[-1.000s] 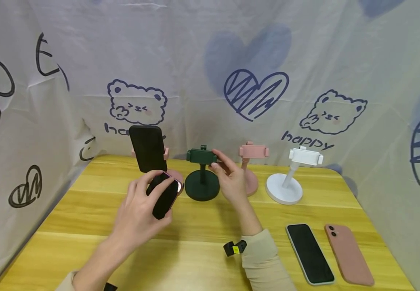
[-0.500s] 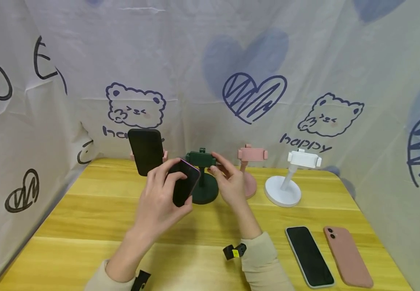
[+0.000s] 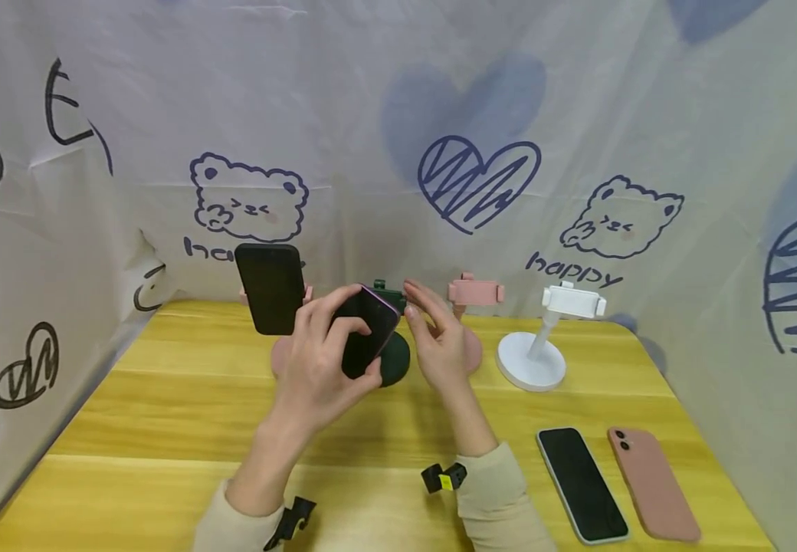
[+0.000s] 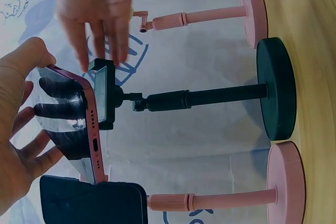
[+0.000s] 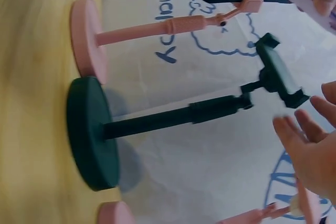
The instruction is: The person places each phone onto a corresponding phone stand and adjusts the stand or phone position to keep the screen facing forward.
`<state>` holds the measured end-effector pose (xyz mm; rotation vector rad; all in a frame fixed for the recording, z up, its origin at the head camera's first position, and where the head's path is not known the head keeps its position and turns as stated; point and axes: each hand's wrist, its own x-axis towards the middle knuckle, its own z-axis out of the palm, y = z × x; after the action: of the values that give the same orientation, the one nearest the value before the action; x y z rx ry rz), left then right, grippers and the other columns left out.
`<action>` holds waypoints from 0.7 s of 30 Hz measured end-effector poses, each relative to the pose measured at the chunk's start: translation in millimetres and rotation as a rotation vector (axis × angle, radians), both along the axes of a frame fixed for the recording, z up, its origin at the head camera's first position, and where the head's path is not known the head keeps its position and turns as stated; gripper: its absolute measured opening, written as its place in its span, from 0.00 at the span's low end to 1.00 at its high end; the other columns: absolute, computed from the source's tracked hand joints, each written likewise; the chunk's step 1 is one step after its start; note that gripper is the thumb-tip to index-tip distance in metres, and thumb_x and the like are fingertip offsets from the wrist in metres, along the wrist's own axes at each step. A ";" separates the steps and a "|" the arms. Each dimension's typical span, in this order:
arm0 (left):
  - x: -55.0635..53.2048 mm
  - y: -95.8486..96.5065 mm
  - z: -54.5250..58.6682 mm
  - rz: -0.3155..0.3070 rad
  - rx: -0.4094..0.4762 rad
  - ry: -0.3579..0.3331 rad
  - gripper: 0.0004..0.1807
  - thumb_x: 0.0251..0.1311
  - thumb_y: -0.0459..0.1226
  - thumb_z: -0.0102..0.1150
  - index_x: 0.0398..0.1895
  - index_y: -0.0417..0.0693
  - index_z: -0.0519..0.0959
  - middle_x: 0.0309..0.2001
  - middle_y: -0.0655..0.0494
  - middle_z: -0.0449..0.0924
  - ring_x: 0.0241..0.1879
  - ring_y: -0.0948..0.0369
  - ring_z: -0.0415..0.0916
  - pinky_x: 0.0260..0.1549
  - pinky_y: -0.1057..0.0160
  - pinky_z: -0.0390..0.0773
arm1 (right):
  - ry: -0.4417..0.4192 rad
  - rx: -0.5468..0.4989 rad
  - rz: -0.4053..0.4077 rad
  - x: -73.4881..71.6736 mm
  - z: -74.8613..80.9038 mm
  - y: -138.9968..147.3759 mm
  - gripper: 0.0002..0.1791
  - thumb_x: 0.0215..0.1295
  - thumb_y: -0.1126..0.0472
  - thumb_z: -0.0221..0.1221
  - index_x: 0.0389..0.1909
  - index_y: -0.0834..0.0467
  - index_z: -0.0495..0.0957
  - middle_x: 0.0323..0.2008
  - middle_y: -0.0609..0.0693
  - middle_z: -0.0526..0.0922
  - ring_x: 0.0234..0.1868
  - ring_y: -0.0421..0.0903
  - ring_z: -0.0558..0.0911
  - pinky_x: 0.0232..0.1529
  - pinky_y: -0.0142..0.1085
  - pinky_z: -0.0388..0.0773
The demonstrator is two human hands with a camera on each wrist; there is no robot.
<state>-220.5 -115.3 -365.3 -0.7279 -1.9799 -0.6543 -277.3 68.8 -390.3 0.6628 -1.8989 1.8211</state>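
My left hand [image 3: 319, 368] grips a smartphone [image 3: 365, 326] with a pinkish-purple edge by its sides, tilted. It hangs in front of the dark green phone stand [image 3: 396, 360], covering much of it in the head view. In the left wrist view the phone's edge is close to the stand's clamp [image 4: 104, 93]. My right hand [image 3: 438, 349] has its fingers extended at the clamp's right end; the right wrist view shows the fingertips [image 5: 286, 124] right beside that end. The clamp holds no phone.
Left of the green stand, a black phone [image 3: 270, 290] sits in a pink stand [image 3: 281, 356]. To the right stand another pink stand [image 3: 476, 292] and a white stand [image 3: 532, 362]. A phone with a pale edge [image 3: 582, 484] and a pink-backed phone [image 3: 654, 483] lie front right.
My left hand has carried the phone rightward, from before the left pink stand to before the green stand's clamp. My right hand has stayed by the clamp's right end, its fingers now straighter.
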 end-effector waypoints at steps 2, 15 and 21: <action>-0.5 -1.7 1.0 0.004 -0.004 0.012 0.21 0.43 0.34 0.78 0.39 0.41 0.77 0.68 0.39 0.73 0.58 0.39 0.70 0.72 0.32 0.60 | 0.038 0.016 -0.039 2.5 5.9 0.3 0.18 0.78 0.67 0.57 0.64 0.66 0.79 0.68 0.57 0.77 0.67 0.53 0.78 0.66 0.38 0.77; 0.7 -3.7 0.2 0.014 -0.020 0.023 0.20 0.44 0.36 0.78 0.38 0.41 0.78 0.67 0.39 0.74 0.57 0.39 0.71 0.71 0.31 0.62 | 0.064 0.149 -0.010 30.7 33.4 5.3 0.13 0.74 0.66 0.62 0.55 0.65 0.85 0.50 0.58 0.89 0.43 0.51 0.90 0.45 0.35 0.87; 0.1 1.5 -2.3 -0.009 -0.019 -0.002 0.19 0.46 0.36 0.78 0.39 0.41 0.78 0.69 0.41 0.73 0.58 0.40 0.71 0.74 0.35 0.58 | 0.038 0.154 0.001 33.4 32.6 2.9 0.12 0.70 0.67 0.65 0.51 0.67 0.86 0.45 0.61 0.89 0.37 0.52 0.91 0.40 0.37 0.88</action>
<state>-220.4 -113.8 -367.6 -0.7488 -1.9879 -0.6428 -243.9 71.7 -357.7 0.7440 -2.0280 1.6627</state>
